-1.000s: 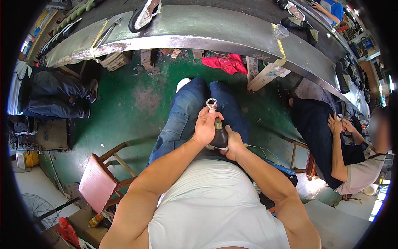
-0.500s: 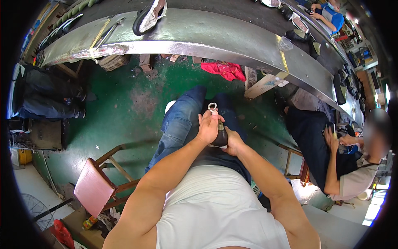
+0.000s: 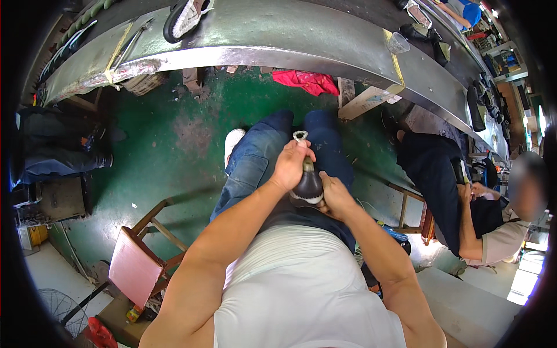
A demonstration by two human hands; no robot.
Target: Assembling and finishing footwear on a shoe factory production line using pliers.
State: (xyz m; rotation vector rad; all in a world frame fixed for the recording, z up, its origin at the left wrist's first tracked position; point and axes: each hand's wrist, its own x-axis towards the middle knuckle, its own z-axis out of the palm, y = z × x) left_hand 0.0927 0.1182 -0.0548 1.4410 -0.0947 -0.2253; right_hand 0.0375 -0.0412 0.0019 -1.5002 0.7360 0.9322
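Black shoe (image 3: 307, 188) in hand: left grip (image 3: 292, 166) clasps its narrow far end. From that grip, the long axis runs back toward the white shirt (image 3: 307, 278), slightly rightward. Right grip (image 3: 337, 198), nearer the broad, white-edged end, holds it along the right side.

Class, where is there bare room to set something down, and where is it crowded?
The bench has a bare metal stretch between the two-tone shoe and the clear cup. Crowded: its right end, lined with dark shoes, and the lap, where the left hand and right hand grip the held shoe.
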